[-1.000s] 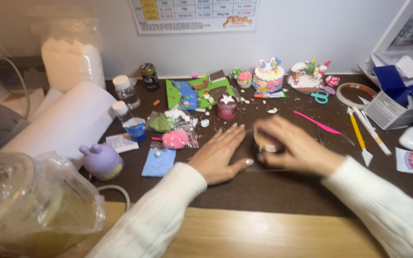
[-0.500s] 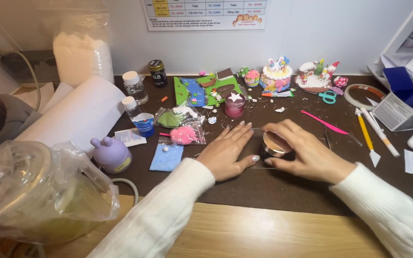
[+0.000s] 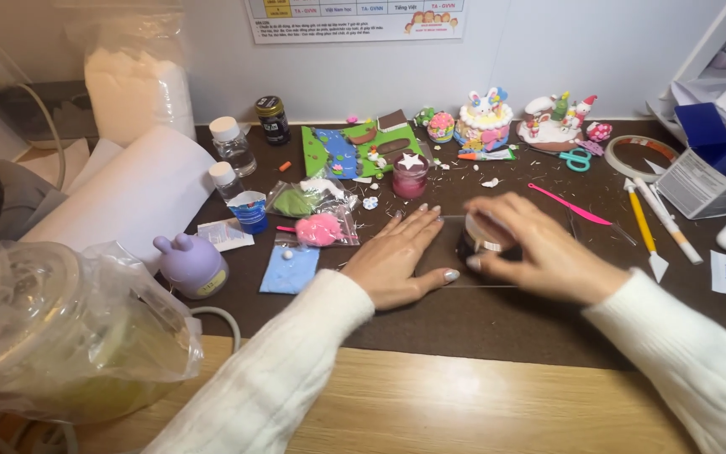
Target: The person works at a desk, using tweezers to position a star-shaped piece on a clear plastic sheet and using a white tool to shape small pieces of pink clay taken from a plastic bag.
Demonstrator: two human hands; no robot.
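Note:
My left hand (image 3: 401,256) lies flat, palm down, on a clear plastic sheet (image 3: 443,248) over the dark mat (image 3: 481,319). My right hand (image 3: 539,252) curls over a small round dark jar with a pale lid (image 3: 482,238), fingers wrapped around its top. The jar stands on the sheet just right of my left fingertips. Both arms wear white knit sleeves.
Bags of green clay (image 3: 300,200) and pink clay (image 3: 321,229), a blue clay slab (image 3: 290,267), a purple bunny figure (image 3: 191,265), small bottles (image 3: 230,145), a pink cup (image 3: 411,174), clay cake models (image 3: 485,118), pink and yellow modelling tools (image 3: 571,206), scissors (image 3: 577,158), a plastic-wrapped container (image 3: 60,328).
The camera view has shifted slightly. My right hand has slid a little over the jar, still gripping its top; my left hand stays flat on the sheet.

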